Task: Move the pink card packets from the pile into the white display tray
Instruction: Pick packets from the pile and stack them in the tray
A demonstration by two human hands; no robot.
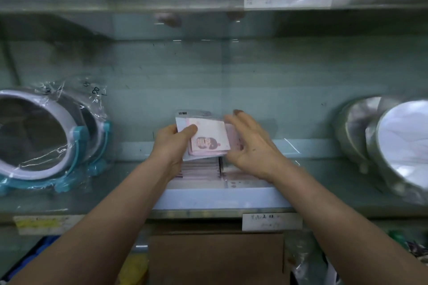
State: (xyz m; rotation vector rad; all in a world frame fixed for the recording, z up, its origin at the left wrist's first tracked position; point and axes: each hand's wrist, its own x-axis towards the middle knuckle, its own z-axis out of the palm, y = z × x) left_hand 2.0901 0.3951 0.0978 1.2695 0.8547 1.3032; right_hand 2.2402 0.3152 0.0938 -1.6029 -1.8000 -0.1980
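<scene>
Pink card packets (209, 140), blurred, sit gripped in left hand (172, 143); uncurled right hand (251, 146) partly hides white tray (220, 198).

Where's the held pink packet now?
Head view, centre: the pink packet is gripped by the left hand above the white display tray, the right hand beside it.

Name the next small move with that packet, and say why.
Likely lower the packet into the tray. The left hand pinches it by its left edge just above the tray, where other packets already sit in rows. The right hand is open beside it, ready to steady it.
</scene>
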